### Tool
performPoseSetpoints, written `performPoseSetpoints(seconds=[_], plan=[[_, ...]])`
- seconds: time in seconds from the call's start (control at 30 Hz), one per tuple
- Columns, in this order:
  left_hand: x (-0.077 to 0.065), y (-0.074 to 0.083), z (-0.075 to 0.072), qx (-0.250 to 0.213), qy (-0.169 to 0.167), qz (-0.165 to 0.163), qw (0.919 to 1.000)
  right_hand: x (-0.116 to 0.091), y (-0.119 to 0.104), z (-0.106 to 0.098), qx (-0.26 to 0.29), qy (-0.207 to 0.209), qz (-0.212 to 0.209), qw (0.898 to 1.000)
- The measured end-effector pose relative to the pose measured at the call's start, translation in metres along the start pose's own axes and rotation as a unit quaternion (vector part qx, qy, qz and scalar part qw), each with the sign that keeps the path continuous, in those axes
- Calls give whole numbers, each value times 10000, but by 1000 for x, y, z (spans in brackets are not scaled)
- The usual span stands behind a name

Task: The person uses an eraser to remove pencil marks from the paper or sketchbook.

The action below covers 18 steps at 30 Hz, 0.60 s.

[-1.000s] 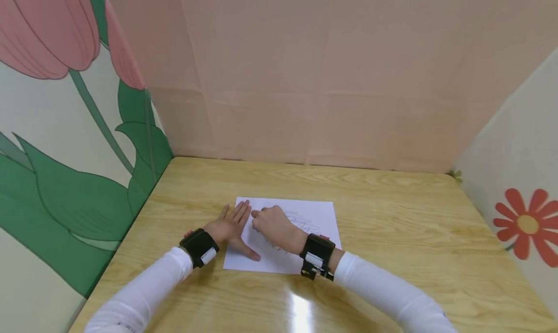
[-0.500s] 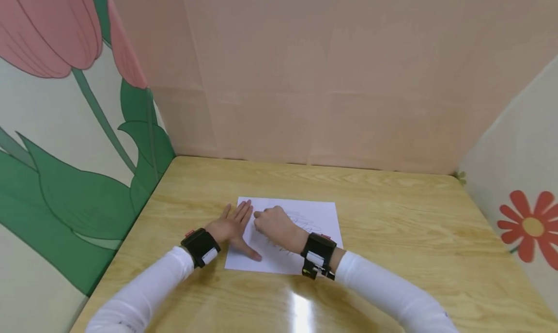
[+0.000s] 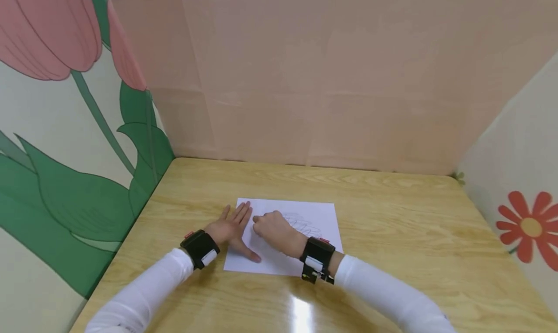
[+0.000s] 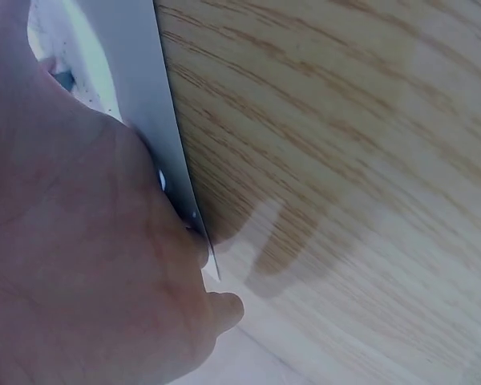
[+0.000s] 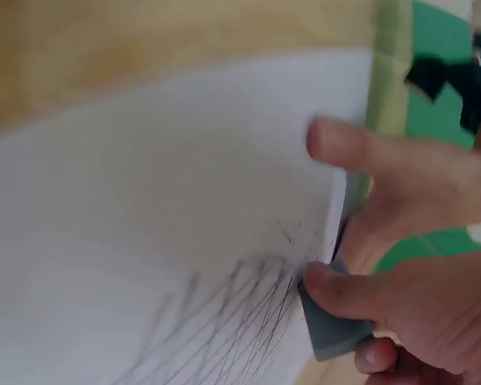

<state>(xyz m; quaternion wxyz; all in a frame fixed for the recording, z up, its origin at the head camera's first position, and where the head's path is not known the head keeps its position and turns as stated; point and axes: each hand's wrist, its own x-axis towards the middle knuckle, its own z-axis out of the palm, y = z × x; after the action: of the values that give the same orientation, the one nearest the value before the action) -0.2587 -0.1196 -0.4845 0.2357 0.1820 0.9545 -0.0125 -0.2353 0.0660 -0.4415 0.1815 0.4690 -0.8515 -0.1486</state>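
A white sheet of paper (image 3: 320,209) with dark scribbled lines (image 3: 301,224) lies on the table. My left hand (image 3: 228,230) rests on its left side, fingers spread and thumb stretched out. In the left wrist view, the back of that hand (image 4: 104,249) covers part of the sheet's edge. Over the middle of the paper is my right hand (image 3: 275,232), pinching a grey eraser (image 5: 334,329) between thumb and fingers. The right wrist view has the eraser touching the paper at the end of the scribble, with small dark crumbs nearby. In the head view the right hand hides the eraser.
The wooden table (image 3: 401,236) extends around the sheet. A pinkish cloth (image 3: 314,81) hangs behind its far edge. Walls with painted flowers stand at left and right. Each wrist wears a black camera band (image 3: 317,258).
My right hand has shifted slightly toward the near edge of the paper. Lines visible just below it earlier no longer show there. The left hand stays put.
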Motion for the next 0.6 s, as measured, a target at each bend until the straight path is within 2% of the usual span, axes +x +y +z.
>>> performPoseSetpoints(seconds=[0.1, 0.2, 0.27, 0.43, 0.5, 0.6], plan=[[1, 1, 4, -53, -6, 8, 10000, -12, -4, -3, 78, -232, -358, 9991], [1, 2, 6, -46, -38, -7, 10000, -19, -4, -8, 174, -290, -587, 9977], [1, 1, 6, -52, -2, 5, 10000, -15, -2, -7, 185, -202, -457, 9986], [1, 1, 6, -10, 61, 37, 10000, 1, 4, 5, 299, 88, 169, 9994], [1, 0, 6, 21, 46, 49, 10000, -2, 2, 5, 382, 38, 88, 9992], [0, 0, 7, 33, 69, 104, 9999, -11, -3, 0, 475, -206, -334, 9981]])
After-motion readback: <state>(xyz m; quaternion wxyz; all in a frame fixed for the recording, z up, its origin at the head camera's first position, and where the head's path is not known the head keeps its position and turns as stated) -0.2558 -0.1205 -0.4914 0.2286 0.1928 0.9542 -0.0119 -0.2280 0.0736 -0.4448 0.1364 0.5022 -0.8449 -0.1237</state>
